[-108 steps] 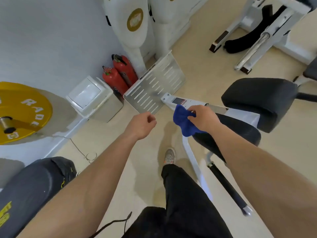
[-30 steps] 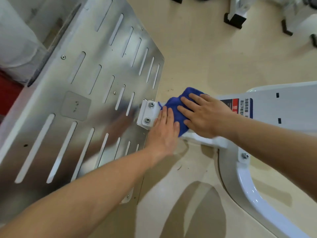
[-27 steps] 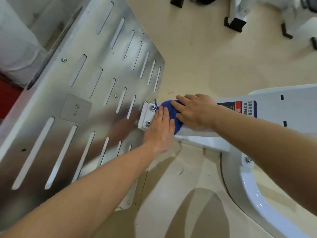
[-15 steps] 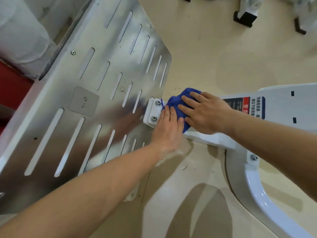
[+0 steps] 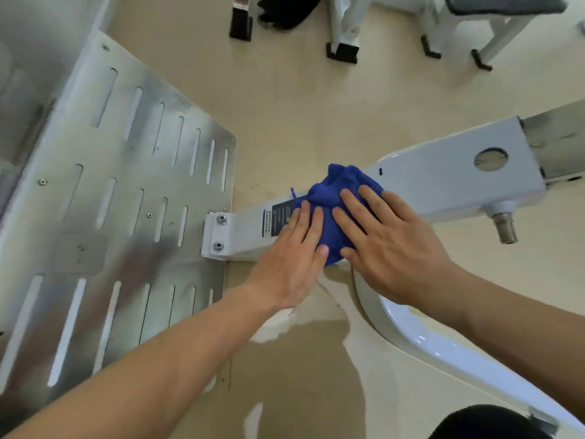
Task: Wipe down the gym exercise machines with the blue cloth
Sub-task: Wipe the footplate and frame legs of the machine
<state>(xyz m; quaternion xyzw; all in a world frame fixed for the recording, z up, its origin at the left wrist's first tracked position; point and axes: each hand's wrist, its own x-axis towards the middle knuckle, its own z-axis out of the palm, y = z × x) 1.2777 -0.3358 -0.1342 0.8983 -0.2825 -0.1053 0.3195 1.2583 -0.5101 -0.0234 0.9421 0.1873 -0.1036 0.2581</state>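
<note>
Both hands press flat, fingers spread, on the bunched blue cloth (image 5: 335,204): the left hand (image 5: 291,261) on its near-left edge, the right hand (image 5: 386,245) just beside it. Neither grips. Under the cloth runs the white machine beam (image 5: 443,182), partly covering its dark label (image 5: 278,217). That beam is bolted to the slotted metal footplate (image 5: 126,201).

Both forearms extend forward, bare. The left hand (image 5: 292,264) lies palm down, fingers (image 5: 308,223) straight and close together. The right hand (image 5: 389,251) lies palm down just beside it, fingers (image 5: 357,210) spread and flat. Neither hand is curled into a grasp; both press downward.
</note>
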